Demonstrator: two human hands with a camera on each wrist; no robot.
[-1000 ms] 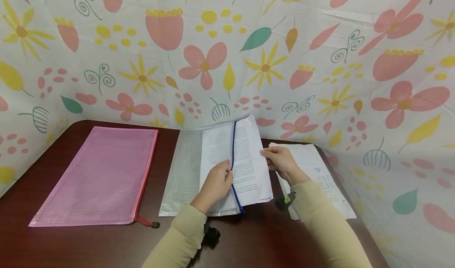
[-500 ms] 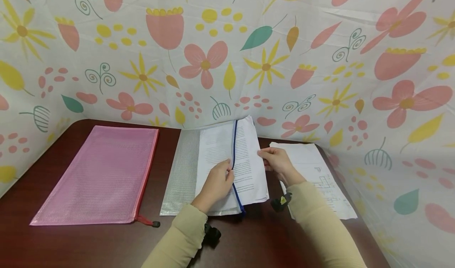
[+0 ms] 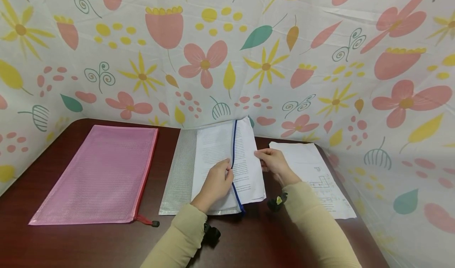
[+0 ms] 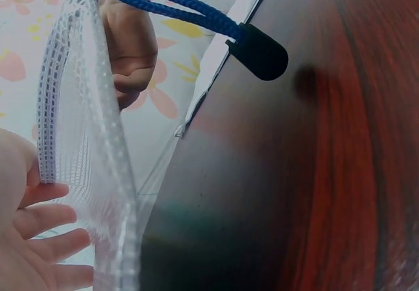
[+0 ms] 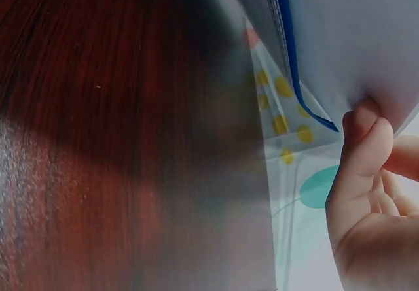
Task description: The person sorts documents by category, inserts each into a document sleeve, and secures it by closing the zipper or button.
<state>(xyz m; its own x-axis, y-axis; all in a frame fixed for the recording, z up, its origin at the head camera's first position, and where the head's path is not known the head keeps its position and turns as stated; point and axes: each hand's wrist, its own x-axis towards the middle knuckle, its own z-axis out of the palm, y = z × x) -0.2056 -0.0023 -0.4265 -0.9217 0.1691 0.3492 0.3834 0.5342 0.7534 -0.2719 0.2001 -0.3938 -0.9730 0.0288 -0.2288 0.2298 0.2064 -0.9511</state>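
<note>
Mesh folder [image 3: 182, 169]: left hand [image 3: 215, 184] grasping its blue-trimmed edge; right hand [image 3: 276, 164], to its right, pinching protruding papers [image 3: 251, 161]. Pink pouch [image 3: 101, 173], left of it: head view only.

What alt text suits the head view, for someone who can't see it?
A person's left hand holds a blue-trimmed clear mesh zip pouch while the right hand pinches printed papers partly inside it. A pink mesh zip pouch lies left, white sheets right, on a wooden table.

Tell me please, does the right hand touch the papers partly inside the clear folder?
Touching. The right wrist view shows the right hand pinching the papers at their edge, a fingertip against the sheet.
</note>
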